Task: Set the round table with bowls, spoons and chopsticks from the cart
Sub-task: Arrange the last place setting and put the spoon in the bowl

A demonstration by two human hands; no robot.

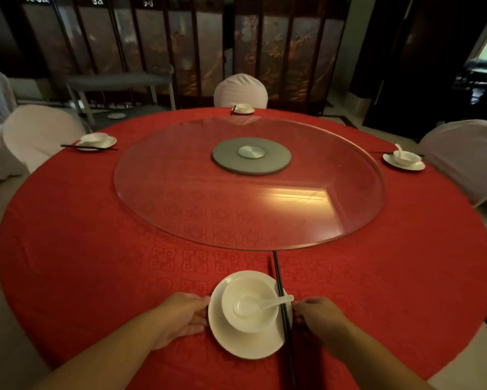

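A white plate [245, 343] lies at the near edge of the round table [96, 263], which wears a red cloth. On the plate stands a white bowl [249, 322] with a white spoon [262, 303] in it. Black chopsticks [282, 305] lie across the plate's right rim, pointing toward the table's middle. My left hand [184, 316] holds the plate's left rim. My right hand [319, 318] sits at the plate's right rim beside the chopsticks, fingers curled; what they grip is hidden. Similar settings stand at the left [96, 142], far [243, 109] and right [404, 160].
A glass turntable [180, 198] on a grey hub [250, 159] fills the table's middle. White-covered chairs stand at the left [39, 133], far side [241, 90] and right [467, 156]. A grey cart [118, 83] and a folding screen are behind.
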